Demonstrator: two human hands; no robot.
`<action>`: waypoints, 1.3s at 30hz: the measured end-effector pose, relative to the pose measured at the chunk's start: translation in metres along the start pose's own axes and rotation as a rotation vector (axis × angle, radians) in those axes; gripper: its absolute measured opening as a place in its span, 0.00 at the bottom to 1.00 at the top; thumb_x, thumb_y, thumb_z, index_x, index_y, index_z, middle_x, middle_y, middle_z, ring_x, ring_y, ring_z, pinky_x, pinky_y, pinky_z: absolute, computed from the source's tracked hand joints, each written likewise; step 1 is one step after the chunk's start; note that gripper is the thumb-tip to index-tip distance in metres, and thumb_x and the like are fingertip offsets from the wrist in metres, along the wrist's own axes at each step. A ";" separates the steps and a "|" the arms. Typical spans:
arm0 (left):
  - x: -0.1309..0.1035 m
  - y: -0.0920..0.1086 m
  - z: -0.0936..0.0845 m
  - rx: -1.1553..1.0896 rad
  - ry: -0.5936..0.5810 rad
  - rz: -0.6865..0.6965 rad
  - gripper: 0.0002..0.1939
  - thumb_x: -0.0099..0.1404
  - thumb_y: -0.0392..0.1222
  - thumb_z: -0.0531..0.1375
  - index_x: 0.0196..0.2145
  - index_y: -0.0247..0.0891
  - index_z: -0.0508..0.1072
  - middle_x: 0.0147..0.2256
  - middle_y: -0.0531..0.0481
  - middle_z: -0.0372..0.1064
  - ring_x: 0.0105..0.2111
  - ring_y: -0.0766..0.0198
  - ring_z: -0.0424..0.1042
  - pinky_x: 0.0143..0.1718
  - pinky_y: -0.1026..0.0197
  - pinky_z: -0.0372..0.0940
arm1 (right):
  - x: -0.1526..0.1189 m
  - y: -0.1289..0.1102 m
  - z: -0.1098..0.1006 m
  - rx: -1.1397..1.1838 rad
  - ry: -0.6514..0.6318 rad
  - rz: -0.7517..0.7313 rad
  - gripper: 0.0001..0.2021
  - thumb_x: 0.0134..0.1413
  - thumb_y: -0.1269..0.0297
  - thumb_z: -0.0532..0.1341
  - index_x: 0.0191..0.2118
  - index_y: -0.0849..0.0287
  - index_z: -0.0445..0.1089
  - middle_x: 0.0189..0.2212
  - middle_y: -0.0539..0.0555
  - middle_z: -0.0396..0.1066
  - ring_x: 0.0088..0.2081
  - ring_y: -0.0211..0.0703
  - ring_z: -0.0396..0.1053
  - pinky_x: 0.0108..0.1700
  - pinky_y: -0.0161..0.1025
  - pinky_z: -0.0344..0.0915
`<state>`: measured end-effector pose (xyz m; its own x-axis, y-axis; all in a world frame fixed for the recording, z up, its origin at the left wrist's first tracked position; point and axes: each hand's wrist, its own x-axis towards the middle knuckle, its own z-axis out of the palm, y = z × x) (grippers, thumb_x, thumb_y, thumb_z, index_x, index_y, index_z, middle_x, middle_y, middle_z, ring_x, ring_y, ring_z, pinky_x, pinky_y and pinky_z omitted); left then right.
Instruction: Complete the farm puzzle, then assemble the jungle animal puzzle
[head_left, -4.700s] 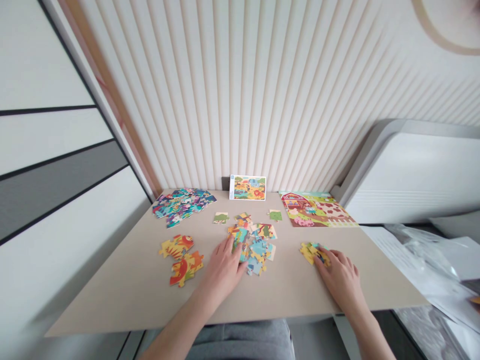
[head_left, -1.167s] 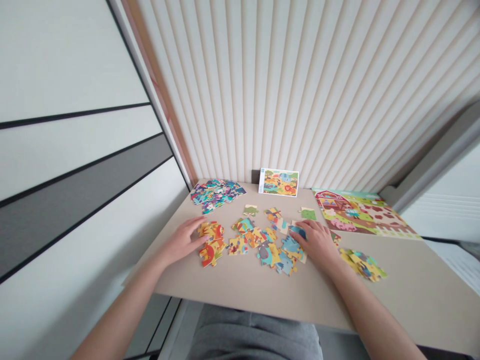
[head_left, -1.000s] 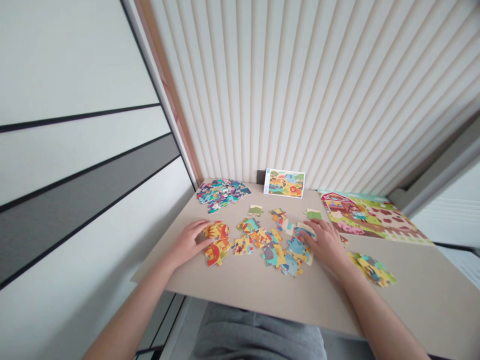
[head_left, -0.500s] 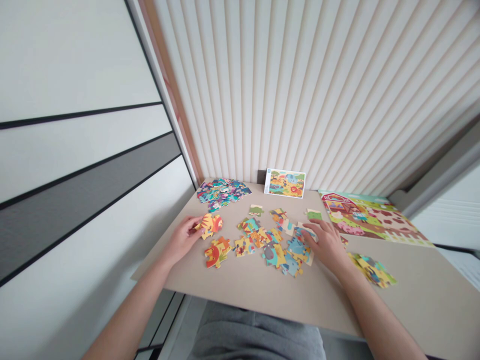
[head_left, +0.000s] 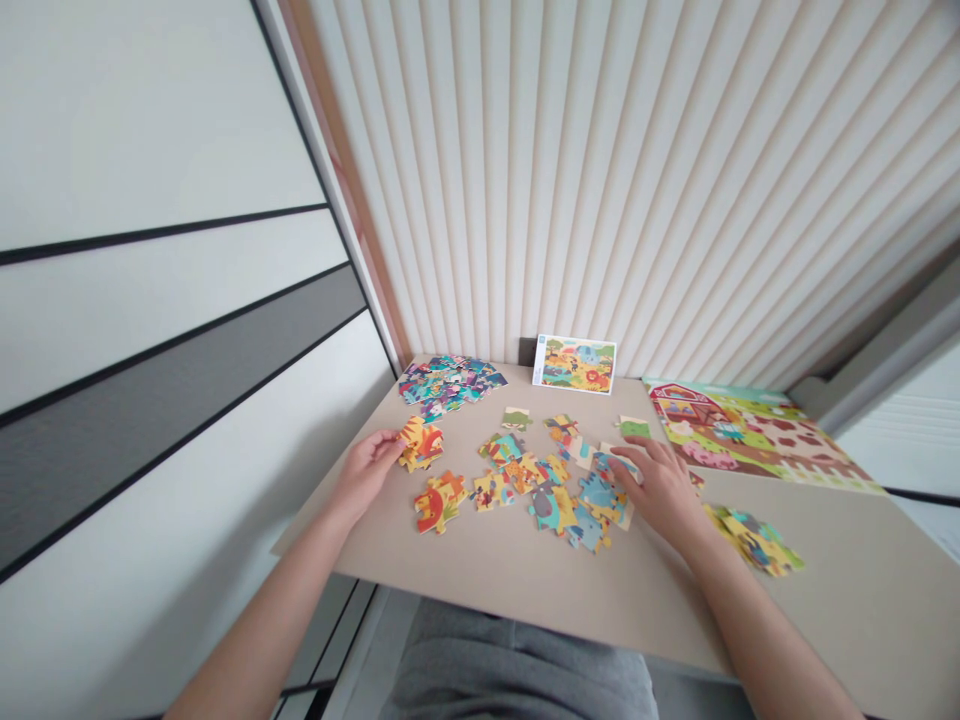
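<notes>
My left hand [head_left: 367, 472] pinches an orange striped puzzle piece [head_left: 413, 432] between thumb and fingers, at the edge of a small orange and red cluster [head_left: 430, 450]. Below that lies another joined cluster with an orange-red animal [head_left: 439, 503]. My right hand [head_left: 661, 488] rests over the right edge of some blue elephant puzzle pieces [head_left: 600, 492]. Its fingers are apart, and the thumb lies near a blue piece; part of that piece is hidden beneath the hand. Between my hands are joined pieces with a grey hippo [head_left: 547, 507] and an orange animal [head_left: 523, 471].
A reference picture card [head_left: 575, 364] leans upright against the pleated screen [head_left: 480, 180]. A purple-teal pile of pieces [head_left: 452, 385] lies at the back left. On the right are a finished farm puzzle [head_left: 750, 432] and a yellow-green pile [head_left: 756, 540]. Single green pieces [head_left: 516, 419] lie at mid-table.
The orange piece in my left hand has shifted slightly and sits at a different angle against its neighbour. My right hand has barely moved. The whole view has slid slightly.
</notes>
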<state>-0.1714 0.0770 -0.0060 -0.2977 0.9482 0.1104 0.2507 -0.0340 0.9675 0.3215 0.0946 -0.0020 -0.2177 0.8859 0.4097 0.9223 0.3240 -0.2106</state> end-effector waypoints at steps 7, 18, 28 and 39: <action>0.009 -0.010 -0.006 -0.074 0.160 0.002 0.34 0.53 0.70 0.68 0.42 0.35 0.75 0.41 0.43 0.79 0.40 0.54 0.78 0.46 0.53 0.72 | -0.001 0.001 0.001 -0.002 -0.018 -0.005 0.21 0.72 0.46 0.51 0.51 0.49 0.78 0.58 0.59 0.72 0.59 0.59 0.68 0.58 0.58 0.63; 0.006 -0.012 -0.009 -0.020 0.173 0.076 0.18 0.62 0.57 0.64 0.38 0.38 0.79 0.46 0.44 0.80 0.48 0.52 0.77 0.53 0.54 0.68 | -0.001 0.001 0.001 -0.024 -0.038 0.005 0.22 0.72 0.45 0.51 0.51 0.48 0.78 0.59 0.59 0.71 0.60 0.59 0.68 0.59 0.58 0.63; 0.011 -0.020 -0.022 0.074 0.320 0.238 0.19 0.68 0.56 0.54 0.38 0.37 0.75 0.51 0.43 0.76 0.53 0.52 0.74 0.55 0.53 0.69 | -0.002 0.004 0.003 -0.039 -0.058 0.003 0.21 0.72 0.45 0.50 0.52 0.47 0.77 0.59 0.57 0.71 0.60 0.59 0.67 0.59 0.59 0.63; 0.004 -0.027 -0.006 0.520 -0.130 0.341 0.23 0.65 0.51 0.62 0.55 0.43 0.78 0.58 0.43 0.72 0.61 0.47 0.68 0.67 0.42 0.57 | -0.002 0.002 0.001 -0.045 -0.031 0.003 0.20 0.71 0.46 0.51 0.50 0.47 0.78 0.58 0.58 0.72 0.59 0.59 0.68 0.58 0.58 0.64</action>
<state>-0.1853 0.0796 -0.0306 -0.0159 0.9431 0.3322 0.7357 -0.2139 0.6426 0.3235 0.0942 -0.0044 -0.2243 0.8967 0.3816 0.9362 0.3070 -0.1712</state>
